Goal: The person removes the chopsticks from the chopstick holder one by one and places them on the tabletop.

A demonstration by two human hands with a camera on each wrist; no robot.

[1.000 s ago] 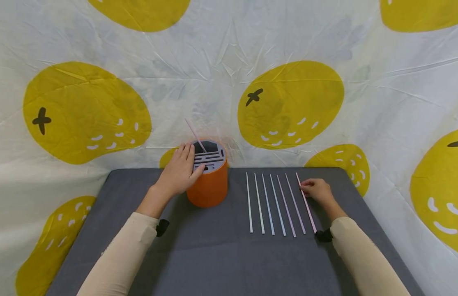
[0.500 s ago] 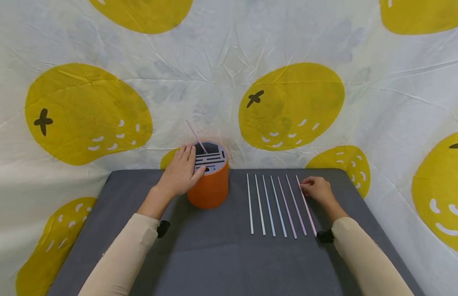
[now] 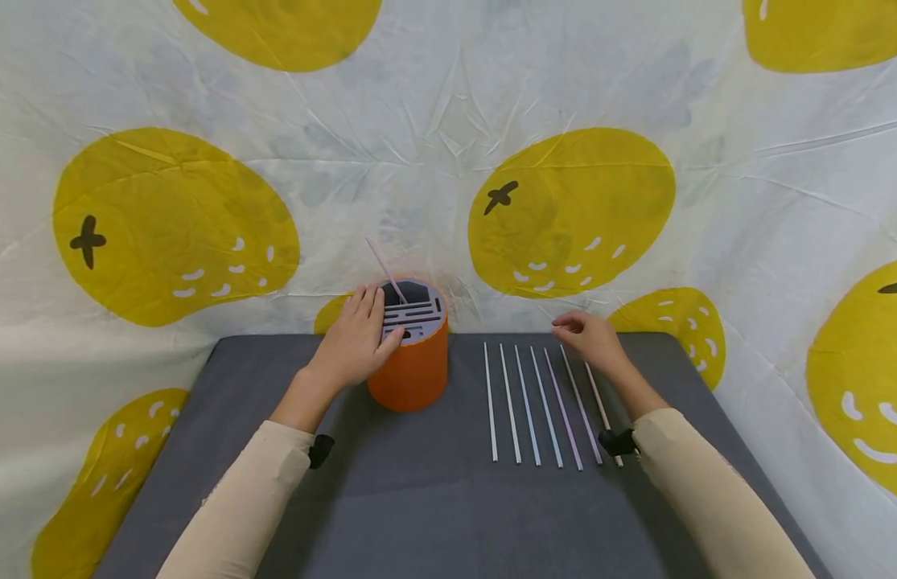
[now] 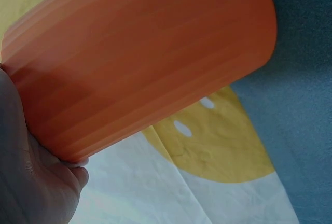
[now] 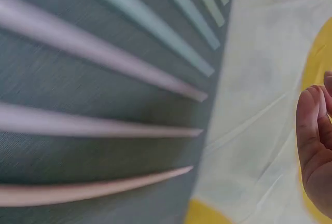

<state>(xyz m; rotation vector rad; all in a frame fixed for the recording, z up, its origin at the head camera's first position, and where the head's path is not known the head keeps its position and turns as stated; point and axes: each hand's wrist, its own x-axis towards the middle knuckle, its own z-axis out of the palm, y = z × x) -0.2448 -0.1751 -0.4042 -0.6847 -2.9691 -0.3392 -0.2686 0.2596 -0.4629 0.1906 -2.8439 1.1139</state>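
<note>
An orange cylindrical holder [image 3: 412, 370] [image 4: 145, 58] with a grey slotted lid [image 3: 413, 310] stands at the back of the grey mat [image 3: 419, 498]. One pink straw [image 3: 384, 268] sticks out of it, leaning left. My left hand [image 3: 354, 342] [image 4: 31, 182] grips the holder's left side, thumb on the lid. Several pale straws [image 3: 535, 402] [image 5: 104, 53] lie side by side on the mat, the rightmost a pink one [image 3: 603, 414] [image 5: 93, 190]. My right hand [image 3: 589, 338] [image 5: 314, 151] hovers over their far ends, fingers loosely curled, holding nothing.
A white cloth with large yellow fruit prints [image 3: 571, 209] hangs behind and drapes around the mat. The mat's back edge runs just behind the holder and the straw tips. Bare mat lies in front of the holder and the straws.
My right hand has let go of the rightmost pink straw, lifted, and moved left and back over the straws' far ends. The left hand and holder have stayed put.
</note>
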